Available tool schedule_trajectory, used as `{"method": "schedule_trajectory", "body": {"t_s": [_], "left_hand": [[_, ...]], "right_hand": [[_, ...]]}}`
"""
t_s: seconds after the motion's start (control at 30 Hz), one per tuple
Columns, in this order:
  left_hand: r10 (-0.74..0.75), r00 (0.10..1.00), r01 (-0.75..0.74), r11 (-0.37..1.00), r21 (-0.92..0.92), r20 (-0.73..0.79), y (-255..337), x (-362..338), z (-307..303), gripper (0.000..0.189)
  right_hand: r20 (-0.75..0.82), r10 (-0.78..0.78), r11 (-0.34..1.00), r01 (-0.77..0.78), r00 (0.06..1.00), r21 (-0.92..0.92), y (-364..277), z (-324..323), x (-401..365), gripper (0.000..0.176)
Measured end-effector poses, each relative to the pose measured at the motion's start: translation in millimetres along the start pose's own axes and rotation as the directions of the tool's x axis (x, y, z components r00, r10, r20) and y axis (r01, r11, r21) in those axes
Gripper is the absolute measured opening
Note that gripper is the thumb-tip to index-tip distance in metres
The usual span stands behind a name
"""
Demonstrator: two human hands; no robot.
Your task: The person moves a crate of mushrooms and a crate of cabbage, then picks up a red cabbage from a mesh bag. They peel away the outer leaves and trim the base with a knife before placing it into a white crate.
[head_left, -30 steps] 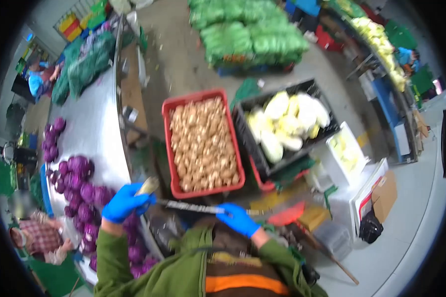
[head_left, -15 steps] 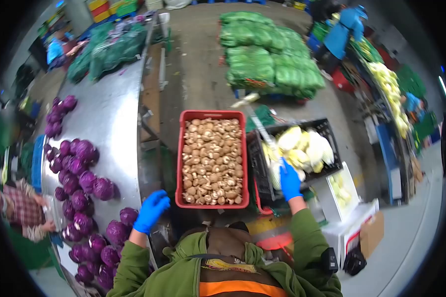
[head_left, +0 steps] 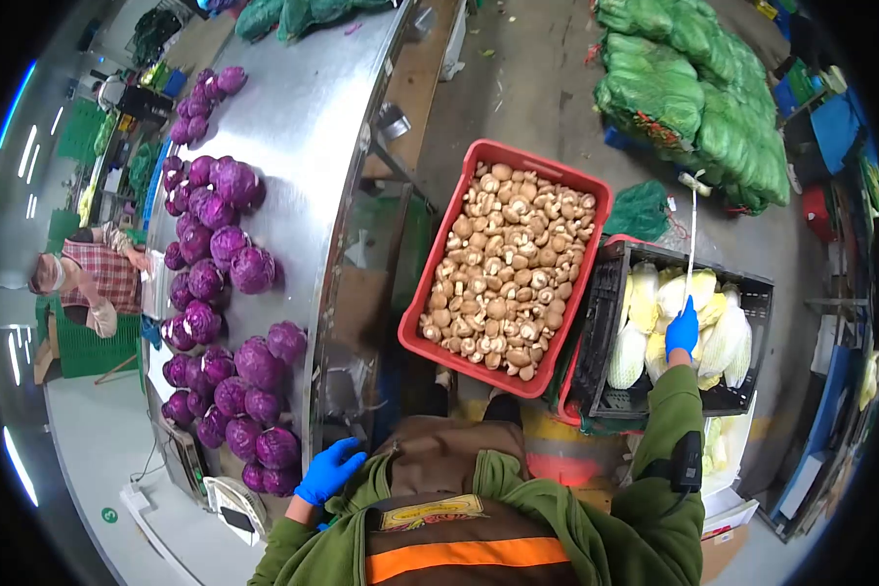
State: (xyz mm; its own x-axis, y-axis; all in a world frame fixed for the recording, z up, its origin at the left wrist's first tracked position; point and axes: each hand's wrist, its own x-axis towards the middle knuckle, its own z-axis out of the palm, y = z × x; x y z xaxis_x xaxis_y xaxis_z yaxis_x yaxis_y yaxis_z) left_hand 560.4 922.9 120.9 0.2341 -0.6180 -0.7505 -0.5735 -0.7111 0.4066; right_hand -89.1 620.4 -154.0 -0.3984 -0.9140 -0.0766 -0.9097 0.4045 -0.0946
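Note:
My right hand (head_left: 683, 334), in a blue glove, is closed around a long, thin, pale rod-like tool (head_left: 692, 230). A whitish piece (head_left: 694, 183) shows at the tool's far end; I cannot make out what it is. Below this hand, pale napa cabbages (head_left: 628, 354) lie in a black crate (head_left: 588, 363). My left hand (head_left: 331, 471), also gloved in blue, hovers by the near end of the metal table, fingers loosely stretched and nothing seen in them. Nearest to it are purple cabbages (head_left: 276, 447). Between my arms stands a red crate (head_left: 423, 349) full of brown mushrooms (head_left: 503, 264).
The metal table (head_left: 308, 146) runs along my left. Net-bagged green vegetables (head_left: 703, 98) are stacked on the floor ahead. A green net (head_left: 638, 209) lies behind the black crate. Across the table stands a person in a checked garment (head_left: 112, 273).
My view has turned, so the crates appear tilted and further right. My right hand keeps hold of the tool, which now points more nearly straight ahead. My left hand is lower, nearer my body.

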Motion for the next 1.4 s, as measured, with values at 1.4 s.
{"method": "schedule_trajectory", "body": {"t_s": [1.4], "left_hand": [[0.578,0.769,-0.327,0.723,0.608,-0.274,66,285,-161,0.065]], "right_hand": [[0.798,-0.239,0.958,0.268,0.553,0.101,-377,74,-312,0.052]]}}
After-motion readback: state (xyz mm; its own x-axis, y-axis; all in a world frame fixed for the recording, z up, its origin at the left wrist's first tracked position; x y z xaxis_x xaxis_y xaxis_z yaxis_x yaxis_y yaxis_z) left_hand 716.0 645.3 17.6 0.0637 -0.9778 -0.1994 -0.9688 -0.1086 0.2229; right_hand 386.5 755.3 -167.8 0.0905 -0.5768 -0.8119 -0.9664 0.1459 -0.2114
